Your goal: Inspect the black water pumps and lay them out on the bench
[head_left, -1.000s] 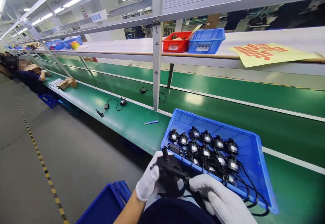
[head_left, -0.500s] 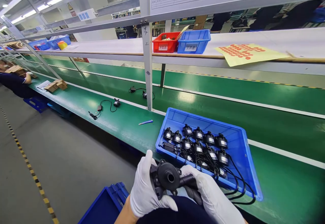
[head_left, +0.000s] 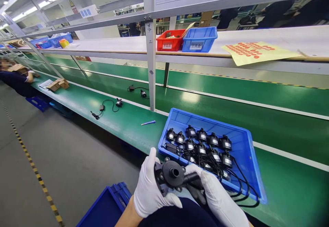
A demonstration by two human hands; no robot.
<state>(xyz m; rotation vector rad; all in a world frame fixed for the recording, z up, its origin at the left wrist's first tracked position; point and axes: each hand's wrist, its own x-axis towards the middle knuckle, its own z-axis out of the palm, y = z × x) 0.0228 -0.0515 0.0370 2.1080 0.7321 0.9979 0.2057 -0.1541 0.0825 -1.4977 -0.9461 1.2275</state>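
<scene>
A black water pump (head_left: 172,174) is held close in front of my body, its round face with a central port turned up toward me and a side spout pointing right. My left hand (head_left: 151,187), in a white glove, wraps round the pump's left side, thumb raised. The gloved right hand (head_left: 213,192) is closed at the side spout, with its fingertips partly hidden underneath. Just beyond my hands, a blue tray (head_left: 241,141) holds several similar pumps (head_left: 202,135) with white labels, and their black cables hang over its right front edge.
A blue pen (head_left: 148,122) and a pump with cable (head_left: 118,102) lie on the green bench (head_left: 128,131). A metal post (head_left: 151,66) rises behind. Red (head_left: 169,40) and blue bins (head_left: 199,39) stand on the shelf. Lower left is a dark blue crate (head_left: 102,206). A co-worker (head_left: 15,81) sits far left.
The pump in my hands has shifted slightly right and tilted a little. Another pump on the green surface behind the post has moved left. My grip looks the same.
</scene>
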